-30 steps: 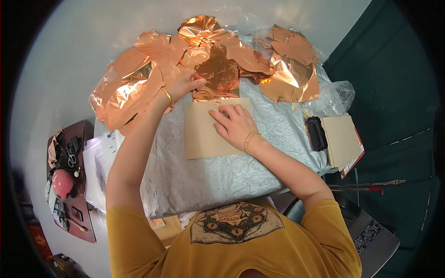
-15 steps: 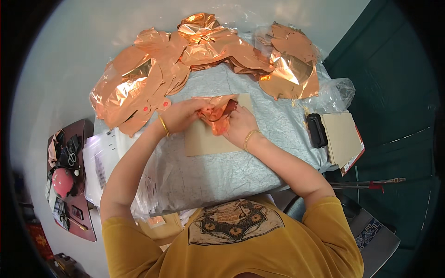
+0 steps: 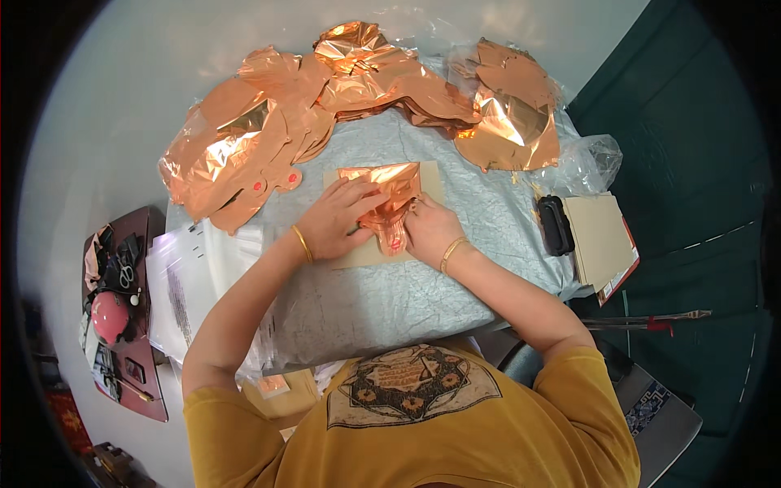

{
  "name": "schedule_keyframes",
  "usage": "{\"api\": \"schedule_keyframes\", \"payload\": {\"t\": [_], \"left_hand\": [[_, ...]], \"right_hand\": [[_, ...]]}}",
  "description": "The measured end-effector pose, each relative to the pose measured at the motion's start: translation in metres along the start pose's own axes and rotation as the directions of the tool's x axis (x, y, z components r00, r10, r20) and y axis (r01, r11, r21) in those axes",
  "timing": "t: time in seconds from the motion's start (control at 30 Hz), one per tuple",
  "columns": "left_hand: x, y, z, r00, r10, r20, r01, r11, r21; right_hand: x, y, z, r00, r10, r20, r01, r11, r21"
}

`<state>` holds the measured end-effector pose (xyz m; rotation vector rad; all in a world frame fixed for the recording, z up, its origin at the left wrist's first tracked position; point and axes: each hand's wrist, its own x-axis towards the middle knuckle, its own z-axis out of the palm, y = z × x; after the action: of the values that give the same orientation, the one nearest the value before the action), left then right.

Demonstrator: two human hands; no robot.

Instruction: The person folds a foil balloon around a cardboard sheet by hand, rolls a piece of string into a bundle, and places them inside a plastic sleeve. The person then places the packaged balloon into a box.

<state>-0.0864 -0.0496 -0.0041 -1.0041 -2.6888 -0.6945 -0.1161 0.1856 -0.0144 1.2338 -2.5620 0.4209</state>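
A folded rose-gold foil balloon [image 3: 403,180] lies on a beige card [image 3: 430,185] in the middle of the table. Its narrow tail with a pink-red mark points toward me. My left hand [image 3: 335,220] rests flat over the balloon's left part, its fingers stretched out. At the right edge of the tail, my right hand [image 3: 432,231] has its fingers curled in, gripping the foil. The exact pinch is partly hidden by the fingers.
Flat foil balloons are piled at the far left [image 3: 220,146], far middle [image 3: 374,81] and far right [image 3: 521,122]. On the right are a black case [image 3: 556,226] and a stack of cards [image 3: 598,236]. Clear plastic bags [image 3: 175,285] lie left; a side stand [image 3: 146,333] holds scissors [image 3: 125,275].
The crumpled balloon has been laid flatter on the card, its tail now toward me. My left hand has opened out over it, and my right hand has moved slightly nearer me.
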Motion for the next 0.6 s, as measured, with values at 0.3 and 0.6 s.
{"api": "schedule_keyframes", "payload": {"t": [0.3, 0.6], "left_hand": [[0.005, 0.016, 0.012, 0.994, -0.107, -0.031, 0.111, 0.981, 0.159], [0.003, 0.02, 0.029, 0.982, -0.181, -0.056, 0.19, 0.933, 0.307]], "right_hand": [[-0.006, 0.003, 0.006, 0.992, 0.008, -0.127, -0.016, 0.998, -0.064], [-0.006, 0.006, 0.022, 0.998, 0.057, -0.019, -0.058, 0.996, -0.065]]}}
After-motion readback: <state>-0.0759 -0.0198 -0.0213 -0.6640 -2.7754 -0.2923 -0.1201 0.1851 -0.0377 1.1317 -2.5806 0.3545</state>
